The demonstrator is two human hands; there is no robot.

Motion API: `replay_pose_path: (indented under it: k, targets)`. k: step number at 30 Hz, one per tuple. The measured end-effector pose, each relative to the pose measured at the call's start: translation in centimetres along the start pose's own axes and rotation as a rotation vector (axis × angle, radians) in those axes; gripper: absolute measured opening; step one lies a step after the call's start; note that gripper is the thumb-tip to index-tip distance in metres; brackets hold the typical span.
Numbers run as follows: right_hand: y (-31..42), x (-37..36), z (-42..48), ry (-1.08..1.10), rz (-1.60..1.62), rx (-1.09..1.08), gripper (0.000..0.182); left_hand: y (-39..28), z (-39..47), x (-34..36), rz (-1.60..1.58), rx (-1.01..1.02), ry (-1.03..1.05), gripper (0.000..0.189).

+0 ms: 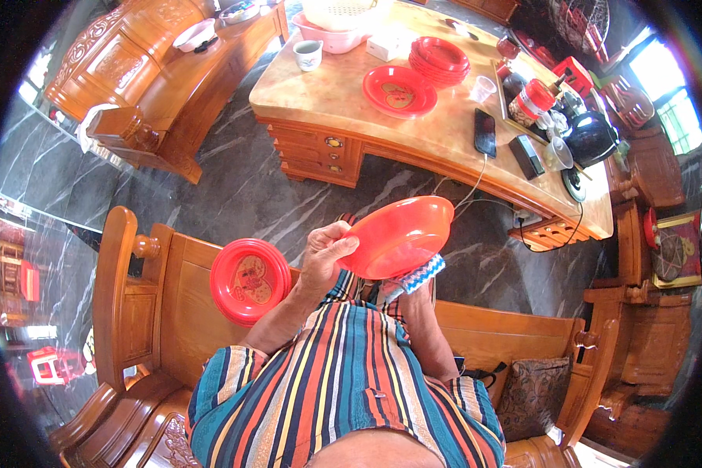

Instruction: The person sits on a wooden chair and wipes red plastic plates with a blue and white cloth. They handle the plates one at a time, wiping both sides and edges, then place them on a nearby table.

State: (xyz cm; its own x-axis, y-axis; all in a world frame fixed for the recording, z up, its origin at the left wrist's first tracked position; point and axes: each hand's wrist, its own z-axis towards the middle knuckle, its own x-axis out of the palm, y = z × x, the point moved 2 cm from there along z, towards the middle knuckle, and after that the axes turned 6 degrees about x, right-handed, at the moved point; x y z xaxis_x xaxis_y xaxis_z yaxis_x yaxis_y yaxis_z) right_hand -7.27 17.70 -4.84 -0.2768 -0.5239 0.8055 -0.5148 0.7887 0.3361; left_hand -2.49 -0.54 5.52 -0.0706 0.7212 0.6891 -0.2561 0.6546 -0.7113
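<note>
My left hand [326,251] grips the rim of a red plastic plate [401,237], which is tilted with its underside towards me. Under the plate's right part, my right hand [415,288] holds a blue and white cloth [422,276] close to the plate; its fingers are mostly hidden. A stack of red plates [251,282] with a gold printed pattern rests on the wooden bench, left of my left forearm. On the table beyond are another red patterned plate [399,92] and a stack of red plates [440,59], side by side.
The stone-topped table [327,102] bears a cup [308,55], a pink basin [333,35], a plastic cup [482,89], a phone [485,133] on a cable, a black box [526,157] and a red-lidded jar [531,102]. A cushion [531,395] lies on the bench at right.
</note>
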Motion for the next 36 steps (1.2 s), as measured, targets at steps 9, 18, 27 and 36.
replay_pose_path:
  k: [9,18,27,36]
  targets:
    - [2.3,-0.5,0.5,0.028,-0.17,-0.102,0.027,-1.7,1.3,-0.8,0.515,-0.204,0.3,0.016]
    - [5.6,-0.5,-0.4,0.016,-0.471,-0.4,0.03,-1.1,0.3,0.9,0.867,-0.119,0.457,0.017]
    - [5.5,3.5,-3.2,0.06,-1.031,-0.469,0.033,0.2,-0.4,1.9,1.108,-0.086,0.531,0.02]
    - [1.8,8.5,-5.4,0.204,-1.731,-0.995,0.02,2.0,-0.8,1.5,1.205,0.063,0.57,0.017]
